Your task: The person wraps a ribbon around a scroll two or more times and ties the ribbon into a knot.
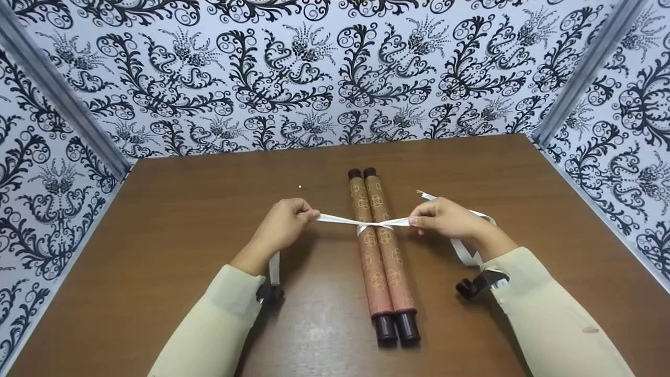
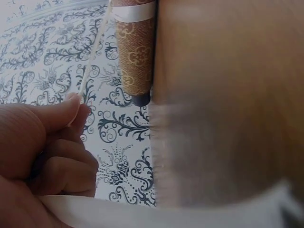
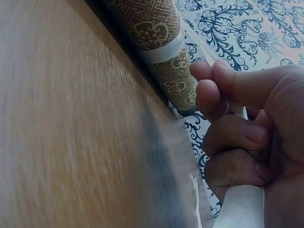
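Two rolled scrolls [image 1: 374, 256] lie side by side on the table, with gold-patterned cloth and dark end knobs. A white ribbon [image 1: 340, 218] wraps around their middle and crosses on top. My left hand [image 1: 282, 224] pinches one ribbon end between thumb and forefinger, left of the scrolls. On the other side my right hand [image 1: 445, 219] pinches the opposite end. Both stretches run taut from the crossing. In the left wrist view the ribbon band [image 2: 135, 13] circles a scroll [image 2: 137, 57]. Loose ribbon [image 3: 242, 206] passes below the curled fingers in the right wrist view.
The brown wooden table [image 1: 209, 180] is bordered by black-and-white patterned walls [image 1: 293, 78] at the back and both sides. Loose ribbon tails [image 1: 463, 254] hang by each wrist. Black wrist cameras [image 1: 471, 288] sit at the sleeve cuffs.
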{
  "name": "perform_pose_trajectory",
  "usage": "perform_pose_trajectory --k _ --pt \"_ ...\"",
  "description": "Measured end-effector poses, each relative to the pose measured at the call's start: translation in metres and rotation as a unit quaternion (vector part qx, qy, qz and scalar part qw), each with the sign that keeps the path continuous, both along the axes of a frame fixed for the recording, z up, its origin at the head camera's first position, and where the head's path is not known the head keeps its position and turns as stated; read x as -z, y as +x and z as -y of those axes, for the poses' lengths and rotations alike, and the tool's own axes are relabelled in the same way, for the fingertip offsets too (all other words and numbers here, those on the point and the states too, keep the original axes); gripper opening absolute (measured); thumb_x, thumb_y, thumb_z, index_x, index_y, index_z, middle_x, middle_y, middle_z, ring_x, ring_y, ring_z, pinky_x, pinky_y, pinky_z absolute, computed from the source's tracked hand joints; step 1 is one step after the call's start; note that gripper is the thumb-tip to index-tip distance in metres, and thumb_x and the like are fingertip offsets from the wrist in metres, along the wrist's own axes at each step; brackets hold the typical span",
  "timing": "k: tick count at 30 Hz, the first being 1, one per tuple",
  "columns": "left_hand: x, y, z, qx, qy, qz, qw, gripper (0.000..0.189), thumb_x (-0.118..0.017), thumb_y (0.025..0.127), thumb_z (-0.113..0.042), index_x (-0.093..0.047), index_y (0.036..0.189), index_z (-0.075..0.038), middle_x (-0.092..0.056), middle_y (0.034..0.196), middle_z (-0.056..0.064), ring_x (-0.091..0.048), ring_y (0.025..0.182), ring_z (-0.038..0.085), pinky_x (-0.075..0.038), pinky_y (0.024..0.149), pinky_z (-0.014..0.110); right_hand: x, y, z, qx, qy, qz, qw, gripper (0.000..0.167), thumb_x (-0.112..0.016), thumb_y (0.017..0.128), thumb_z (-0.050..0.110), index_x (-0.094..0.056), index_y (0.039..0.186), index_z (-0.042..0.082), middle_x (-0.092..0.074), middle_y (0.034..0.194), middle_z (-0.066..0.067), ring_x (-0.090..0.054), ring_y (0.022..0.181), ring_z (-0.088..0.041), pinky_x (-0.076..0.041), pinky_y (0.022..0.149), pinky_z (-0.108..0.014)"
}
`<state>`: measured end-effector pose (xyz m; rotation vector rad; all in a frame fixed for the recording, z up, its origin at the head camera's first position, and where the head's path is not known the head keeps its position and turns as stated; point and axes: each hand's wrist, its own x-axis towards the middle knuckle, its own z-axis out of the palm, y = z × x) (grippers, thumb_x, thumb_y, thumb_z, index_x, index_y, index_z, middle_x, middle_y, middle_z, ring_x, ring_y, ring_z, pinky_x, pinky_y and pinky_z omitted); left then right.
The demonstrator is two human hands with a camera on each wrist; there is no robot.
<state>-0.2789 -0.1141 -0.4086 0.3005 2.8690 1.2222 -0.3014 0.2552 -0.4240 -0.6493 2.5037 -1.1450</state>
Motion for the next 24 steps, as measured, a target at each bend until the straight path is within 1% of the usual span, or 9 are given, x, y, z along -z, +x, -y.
perform_pose_trajectory --k 2,6,8,14,16,19,24 --pt "0.000 -0.001 0.001 -0.003 -0.002 0.001 1.0000 0.020 -0.070 0.100 -0.025 -0.071 0.086 -0.010 -0.058 0.076 -0.003 -0.049 0.073 0.017 -0.039 0.068 0.031 0.000 0.000 0.000 -0.003 0.003 -0.001 1.0000 0.024 -0.064 0.103 0.021 -0.073 0.094 0.000 -0.064 0.076 -0.002 -0.047 0.066 -0.006 -0.037 0.063 -0.022" --pt "0.001 -0.003 0.004 -0.003 -0.005 0.004 1.0000 0.021 -0.069 0.100 -0.025 -0.072 0.087 -0.009 -0.058 0.076 -0.003 -0.049 0.072 0.017 -0.039 0.067 0.031 0.001 -0.001 -0.001 -0.004 0.003 0.002 1.0000 0.023 -0.064 0.103 0.019 -0.074 0.094 0.000 -0.064 0.076 -0.002 -0.048 0.066 -0.006 -0.038 0.063 -0.022" --pt "0.001 -0.004 0.006 -0.006 -0.012 -0.001 0.9999 0.021 -0.069 0.100 -0.026 -0.072 0.088 -0.009 -0.060 0.077 -0.002 -0.050 0.072 0.018 -0.040 0.068 0.032 0.002 -0.001 0.001 -0.006 0.004 0.000 1.0000 0.023 -0.064 0.103 0.019 -0.074 0.094 0.000 -0.065 0.076 -0.002 -0.049 0.066 -0.006 -0.038 0.064 -0.021" --pt "0.003 -0.006 0.009 -0.027 -0.039 -0.024 0.9986 0.021 -0.069 0.100 -0.026 -0.071 0.087 -0.010 -0.066 0.081 0.002 -0.055 0.075 0.021 -0.044 0.072 0.035 0.004 -0.001 0.008 -0.018 -0.007 -0.008 0.9998 0.023 -0.064 0.103 0.018 -0.073 0.094 -0.002 -0.065 0.074 -0.001 -0.049 0.064 -0.005 -0.039 0.061 -0.021" --pt "0.003 -0.007 0.010 -0.027 -0.044 -0.026 0.9983 0.020 -0.070 0.100 -0.026 -0.071 0.088 -0.009 -0.067 0.081 0.003 -0.056 0.076 0.021 -0.045 0.073 0.036 0.006 -0.001 0.010 -0.015 -0.003 -0.012 0.9998 0.024 -0.063 0.103 0.017 -0.073 0.092 -0.002 -0.063 0.072 0.000 -0.048 0.063 -0.005 -0.038 0.060 -0.021" --pt "0.002 -0.006 0.011 -0.023 -0.056 -0.020 0.9979 0.020 -0.069 0.100 -0.026 -0.071 0.089 -0.009 -0.067 0.082 0.004 -0.057 0.078 0.022 -0.046 0.075 0.038 0.007 -0.002 0.011 -0.007 0.000 -0.017 0.9998 0.023 -0.063 0.103 0.016 -0.073 0.091 -0.001 -0.062 0.071 0.003 -0.047 0.061 -0.004 -0.037 0.058 -0.021" --pt "0.002 -0.004 0.011 -0.009 -0.069 0.009 0.9975 0.021 -0.069 0.100 -0.026 -0.073 0.091 -0.007 -0.067 0.083 0.004 -0.055 0.076 0.020 -0.043 0.072 0.034 0.007 -0.002 0.011 0.009 0.009 -0.025 0.9996 0.023 -0.063 0.104 0.018 -0.073 0.092 0.001 -0.061 0.071 0.002 -0.047 0.061 -0.005 -0.037 0.058 -0.021"
